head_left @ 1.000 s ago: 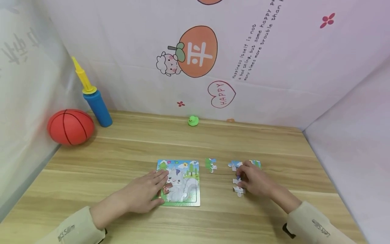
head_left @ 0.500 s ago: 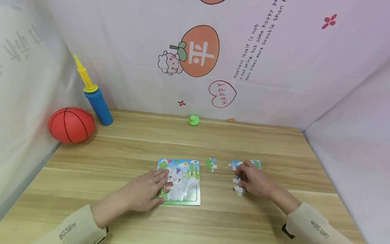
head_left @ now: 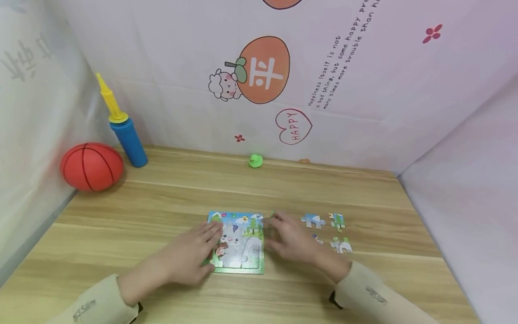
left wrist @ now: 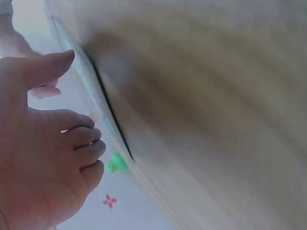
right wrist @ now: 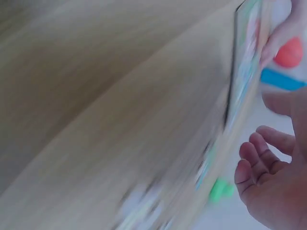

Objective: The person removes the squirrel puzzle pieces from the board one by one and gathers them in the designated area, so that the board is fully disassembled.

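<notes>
My left hand (head_left: 188,252) rests on the left side of a square squirrel jigsaw puzzle (head_left: 243,246), fingertips over its picture and thumb at the lower left corner. Just off the puzzle's right edge is my right hand (head_left: 293,238), blurred, over the spot of a loose green piece (head_left: 272,212) that it mostly hides. In the right wrist view, this hand's thumb (right wrist: 278,102) stands apart from its loosely bent fingers (right wrist: 261,160), nothing showing between them. Right of it lie a sky-blue puzzle piece (head_left: 313,220), a tree piece (head_left: 337,222) and a white-and-green piece (head_left: 341,245).
Behind the right forearm, another puzzle piece (head_left: 317,238) is partly hidden. A green toy duck (head_left: 256,160) sits at the table's back edge. At the back left are a red ball (head_left: 92,167) and a blue-and-yellow hand pump (head_left: 128,139). Printed cloth walls surround the table.
My right hand has moved left from the cluster of loose pieces to the puzzle's right edge, uncovering pieces at the right and covering the green one. My left hand stays in place.
</notes>
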`<state>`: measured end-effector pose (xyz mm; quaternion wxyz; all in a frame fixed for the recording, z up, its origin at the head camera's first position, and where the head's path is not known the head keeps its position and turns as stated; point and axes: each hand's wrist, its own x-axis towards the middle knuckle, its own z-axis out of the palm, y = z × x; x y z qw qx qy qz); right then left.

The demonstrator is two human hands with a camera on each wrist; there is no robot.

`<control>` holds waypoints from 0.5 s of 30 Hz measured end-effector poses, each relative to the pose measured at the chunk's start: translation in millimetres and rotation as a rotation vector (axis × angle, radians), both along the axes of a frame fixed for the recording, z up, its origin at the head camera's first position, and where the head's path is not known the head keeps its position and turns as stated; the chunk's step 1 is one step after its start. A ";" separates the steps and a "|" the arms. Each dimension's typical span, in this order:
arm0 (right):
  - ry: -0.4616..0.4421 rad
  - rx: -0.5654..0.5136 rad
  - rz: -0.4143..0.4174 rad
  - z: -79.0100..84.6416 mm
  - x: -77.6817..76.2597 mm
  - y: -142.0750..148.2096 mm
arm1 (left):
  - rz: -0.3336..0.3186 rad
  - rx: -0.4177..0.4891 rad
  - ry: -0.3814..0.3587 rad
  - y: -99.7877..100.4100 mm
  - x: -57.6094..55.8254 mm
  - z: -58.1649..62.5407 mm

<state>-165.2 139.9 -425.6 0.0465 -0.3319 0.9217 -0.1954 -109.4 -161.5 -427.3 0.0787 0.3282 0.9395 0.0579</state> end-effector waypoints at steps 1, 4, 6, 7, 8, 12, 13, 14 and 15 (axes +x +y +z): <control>-0.013 0.023 0.014 -0.2 1.5 -9.8 | 0.007 0.010 -0.008 -1.7 -1.5 0.8; -0.006 0.096 0.059 -0.2 5.5 -36.4 | 0.028 0.026 -0.019 -6.6 -7.2 2.6; 0.038 0.146 0.095 -1.1 7.0 -53.1 | 0.042 0.032 -0.022 -10.1 -11.7 3.2; 0.067 0.165 0.111 -2.1 7.6 -61.3 | 0.050 0.031 -0.027 -12.0 -14.0 3.0; 0.093 0.180 0.122 -3.0 8.1 -69.1 | 0.058 0.028 -0.032 -13.7 -16.3 2.7; 0.192 0.237 0.110 -9.5 10.7 -93.9 | 0.084 0.021 -0.062 -18.9 -23.4 0.0; 0.205 0.247 0.097 -11.0 11.6 -98.0 | 0.091 0.018 -0.073 -19.6 -24.4 -0.8; 0.210 0.255 0.082 -12.4 12.5 -101.3 | 0.097 0.014 -0.080 -20.1 -25.1 -1.3; 0.213 0.259 0.065 -13.5 13.5 -103.9 | 0.101 0.009 -0.086 -20.6 -25.4 -1.9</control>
